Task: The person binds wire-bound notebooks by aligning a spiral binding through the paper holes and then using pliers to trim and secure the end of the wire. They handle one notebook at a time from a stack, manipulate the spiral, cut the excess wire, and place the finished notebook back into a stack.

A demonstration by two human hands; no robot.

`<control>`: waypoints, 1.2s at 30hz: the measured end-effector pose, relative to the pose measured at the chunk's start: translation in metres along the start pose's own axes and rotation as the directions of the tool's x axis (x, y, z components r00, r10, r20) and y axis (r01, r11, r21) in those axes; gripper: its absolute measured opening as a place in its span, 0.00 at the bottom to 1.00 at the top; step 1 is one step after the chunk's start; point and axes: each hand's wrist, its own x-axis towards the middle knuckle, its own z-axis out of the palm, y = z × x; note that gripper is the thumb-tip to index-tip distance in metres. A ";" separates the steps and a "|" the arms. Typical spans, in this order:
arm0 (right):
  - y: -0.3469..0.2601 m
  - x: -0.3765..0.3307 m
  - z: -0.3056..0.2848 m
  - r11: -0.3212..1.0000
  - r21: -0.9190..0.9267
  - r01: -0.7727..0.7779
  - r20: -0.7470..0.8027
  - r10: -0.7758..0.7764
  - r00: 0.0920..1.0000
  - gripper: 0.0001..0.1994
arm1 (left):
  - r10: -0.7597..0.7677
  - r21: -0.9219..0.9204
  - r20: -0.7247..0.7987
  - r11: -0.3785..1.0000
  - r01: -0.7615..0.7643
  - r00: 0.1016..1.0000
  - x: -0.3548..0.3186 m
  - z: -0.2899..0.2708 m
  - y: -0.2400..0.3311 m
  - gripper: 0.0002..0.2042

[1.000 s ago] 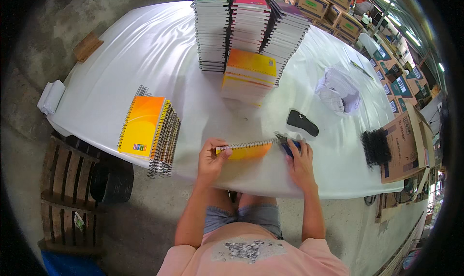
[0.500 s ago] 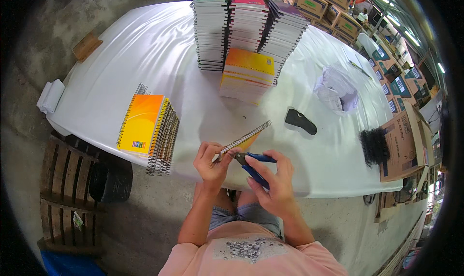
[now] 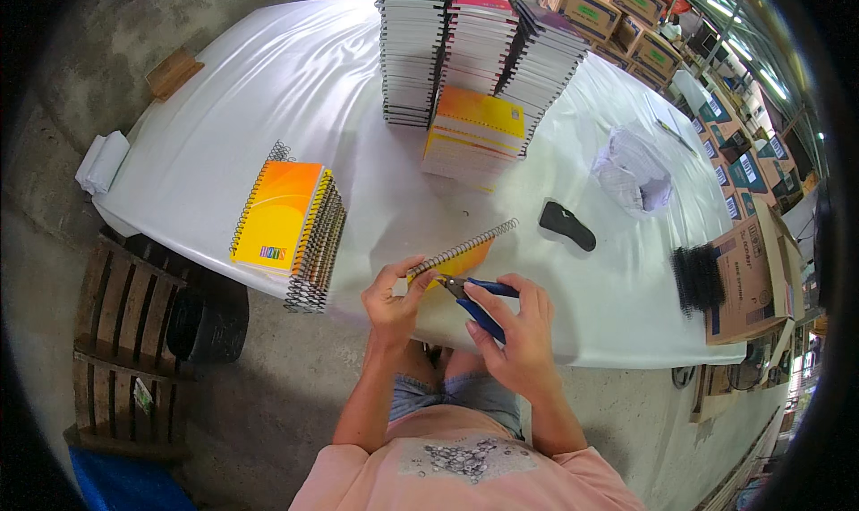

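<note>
Tilted above the table's near edge is a spiral notebook (image 3: 462, 259) with a yellow-orange cover, its wire coil pointing away to the upper right. My left hand (image 3: 392, 302) is closed on the near end of its spine. In my right hand (image 3: 519, 327) are blue-handled wire cutters (image 3: 484, 309), handles spread, the jaws close to the notebook's near coil end. Whether the jaws touch the wire I cannot tell. To the left lies a stack of yellow-orange spiral notebooks (image 3: 279, 216), with loose coil ends sticking out.
Tall stacks of bound books (image 3: 413, 59) stand at the back, a shorter yellow-topped pile (image 3: 476, 135) before them. On the right are a black object (image 3: 567, 225), a crumpled plastic bag (image 3: 633, 173), black coils (image 3: 697, 278) and a cardboard box (image 3: 748, 276). A wooden pallet (image 3: 125, 332) lies lower left.
The notebook has turned so more of its yellow-orange cover shows. The cutters' jaws have shifted slightly right, a little away from my left fingers. The whole view has also shifted a bit.
</note>
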 end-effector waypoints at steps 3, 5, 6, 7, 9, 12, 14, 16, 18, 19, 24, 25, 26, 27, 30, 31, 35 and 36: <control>-0.003 0.001 0.002 1.000 -0.008 0.013 0.007 -0.013 1.000 0.23 | -0.171 -0.216 0.051 0.960 0.179 0.984 -0.002 -0.001 -0.003 0.11; -0.005 0.002 0.002 1.000 -0.011 0.026 0.004 -0.026 1.000 0.23 | -0.162 -0.259 0.068 0.950 0.174 0.984 -0.002 -0.002 -0.001 0.12; -0.005 0.002 0.003 1.000 -0.008 0.027 0.011 -0.027 1.000 0.23 | -0.152 -0.299 0.082 0.939 0.170 0.985 -0.002 -0.003 -0.001 0.12; -0.006 0.003 0.003 1.000 -0.005 0.027 0.018 -0.027 0.999 0.23 | -0.152 -0.298 0.081 0.939 0.169 0.985 -0.002 -0.004 -0.001 0.12; -0.006 0.003 0.003 0.999 -0.003 0.032 0.014 -0.032 0.999 0.23 | -0.084 -0.179 0.060 0.979 0.093 0.995 -0.001 -0.005 -0.001 0.13; -0.008 0.004 0.004 0.999 -0.013 0.037 0.014 -0.037 0.999 0.23 | 0.032 -0.039 0.036 0.999 -0.030 0.999 0.001 -0.005 0.004 0.17; -0.009 0.004 0.004 0.999 -0.025 0.040 0.019 -0.039 0.999 0.23 | 0.091 0.001 0.030 0.996 -0.091 0.995 0.002 -0.007 0.005 0.17; -0.011 0.002 0.001 0.996 0.044 -0.079 0.190 0.069 0.979 0.20 | 0.151 0.043 0.029 0.987 -0.152 0.988 0.003 -0.007 0.009 0.18; -0.007 0.002 0.000 0.914 0.311 -0.261 0.332 0.153 0.931 0.20 | 0.293 0.202 0.050 0.933 -0.297 0.955 0.005 -0.007 0.013 0.15; -0.005 0.002 0.000 0.730 0.517 -0.447 0.484 0.181 0.856 0.19 | 0.292 0.201 0.052 0.933 -0.297 0.955 0.004 -0.007 0.013 0.15; 0.010 -0.016 0.027 0.729 0.602 -0.324 0.389 0.087 0.917 0.22 | 0.454 0.287 0.006 0.853 -0.436 0.891 0.007 -0.007 0.015 0.14; 0.009 -0.016 0.031 0.724 0.628 -0.287 0.366 0.051 0.929 0.22 | 0.459 0.299 0.003 0.847 -0.438 0.889 0.006 -0.008 0.014 0.14; 0.010 -0.016 0.028 0.818 0.496 -0.291 0.328 0.134 0.935 0.23 | 0.379 0.268 -0.098 0.901 -0.342 0.920 0.005 -0.006 0.013 0.14; 0.018 -0.019 0.031 0.909 0.282 -0.308 0.269 0.233 0.935 0.23 | 0.298 0.235 -0.196 0.939 -0.251 0.934 0.005 -0.008 0.013 0.15; 0.052 -0.021 0.030 0.825 -0.314 -0.470 0.150 0.532 0.833 0.23 | 0.241 0.061 -0.263 0.970 -0.234 0.934 0.004 -0.014 0.036 0.15; 0.062 -0.022 0.032 0.835 -0.308 -0.456 0.159 0.517 0.841 0.23 | 0.248 0.074 -0.275 0.969 -0.236 0.929 0.006 -0.018 0.046 0.15; 0.056 0.010 0.029 0.946 -0.154 -0.285 0.065 0.297 0.953 0.28 | 0.470 0.054 -0.312 0.876 -0.479 0.826 0.013 -0.034 0.089 0.14; 0.041 0.024 0.031 0.832 0.466 -0.301 0.195 0.235 0.952 0.29 | 0.502 0.038 -0.330 0.853 -0.521 0.799 0.014 -0.039 0.095 0.14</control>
